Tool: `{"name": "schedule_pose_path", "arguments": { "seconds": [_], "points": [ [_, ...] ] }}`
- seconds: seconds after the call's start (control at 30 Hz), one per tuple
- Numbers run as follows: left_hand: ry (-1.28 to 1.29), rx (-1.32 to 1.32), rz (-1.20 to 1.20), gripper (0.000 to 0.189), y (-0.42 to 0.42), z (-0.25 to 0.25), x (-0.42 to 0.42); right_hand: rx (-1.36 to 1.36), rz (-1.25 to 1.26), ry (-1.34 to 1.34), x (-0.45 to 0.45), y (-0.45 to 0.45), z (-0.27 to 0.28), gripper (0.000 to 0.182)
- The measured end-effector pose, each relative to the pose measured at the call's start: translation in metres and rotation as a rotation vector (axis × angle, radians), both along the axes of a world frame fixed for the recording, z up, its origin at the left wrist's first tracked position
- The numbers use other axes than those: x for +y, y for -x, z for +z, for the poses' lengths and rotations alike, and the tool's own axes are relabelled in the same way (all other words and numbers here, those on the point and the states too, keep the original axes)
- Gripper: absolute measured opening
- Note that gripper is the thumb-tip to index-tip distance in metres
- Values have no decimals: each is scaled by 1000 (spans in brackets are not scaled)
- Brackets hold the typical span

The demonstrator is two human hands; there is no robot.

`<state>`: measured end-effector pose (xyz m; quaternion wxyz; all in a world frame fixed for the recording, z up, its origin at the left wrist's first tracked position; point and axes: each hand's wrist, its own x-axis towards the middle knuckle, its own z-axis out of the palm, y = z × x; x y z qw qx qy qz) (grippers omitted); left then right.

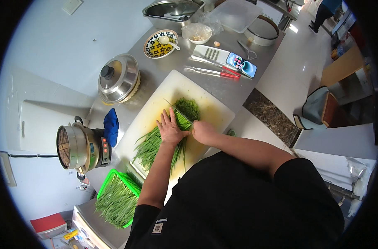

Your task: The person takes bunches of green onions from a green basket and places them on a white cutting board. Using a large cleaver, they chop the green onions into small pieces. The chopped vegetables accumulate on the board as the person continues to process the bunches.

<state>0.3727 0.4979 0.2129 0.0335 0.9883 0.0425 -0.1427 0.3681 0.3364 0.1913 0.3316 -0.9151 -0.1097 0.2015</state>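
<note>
My right hand is closed on the handle of a kitchen knife, whose thin blade reaches up and left across a bundle of green chives. On top of the bundle, just left of the blade, my left hand lies palm down with its fingers spread. Beyond the blade sits a heap of finely chopped chives. Both bundle and heap rest on a large white cutting board with yellowish stains. The knife handle is mostly hidden inside my right fist.
A green plastic basket of uncut chives stands at lower left. Left of the board are a blue cloth, an electric steamer and a lidded metal pot. Beyond it lie red-handled tongs, a phone and a patterned bowl.
</note>
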Motion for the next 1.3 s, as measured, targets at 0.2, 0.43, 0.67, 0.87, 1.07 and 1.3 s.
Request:
{"name": "schedule_pose_path", "arguments": {
  "seconds": [0.2,0.43,0.67,0.87,1.07,1.3],
  "points": [
    [-116,-49,27,139,44,2,-2,-12,13,-56,-5,-1,-9,22],
    [-169,-78,36,134,67,-12,8,-2,16,-33,-9,-5,-2,19],
    [36,-115,-76,107,61,9,6,14,37,-20,-10,-4,-3,21],
    [252,-553,11,51,11,-21,-1,45,36,18,-9,-4,10,22],
    [119,-510,144,50,-14,-64,-14,69,27,32,-7,-2,17,22],
    [78,-573,177,46,-16,-84,-22,16,-26,14,-4,1,-5,23]
  ]
}}
